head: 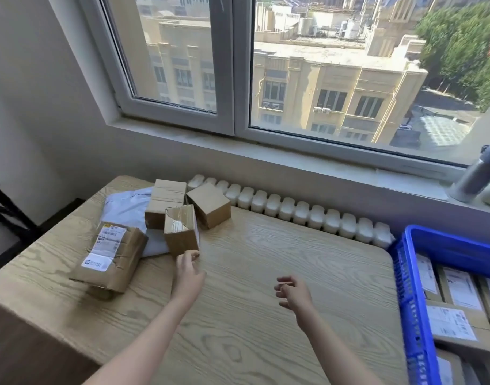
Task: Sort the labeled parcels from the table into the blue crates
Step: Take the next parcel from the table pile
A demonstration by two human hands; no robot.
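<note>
Now the left hand (189,275) sits centre-left, fingers loosely curled and holding nothing, tips right at the bottom edge of a small taped box (181,234); I cannot tell if they touch. The right hand (293,294) hovers over the table (266,245), fingers relaxed, empty. Left of centre lie a labeled parcel (110,257), a tall box (166,202), a tilted box (209,205) and a grey mailing bag (127,207). At lower right, the blue crate (410,287) holds flat parcels (460,284).
</note>
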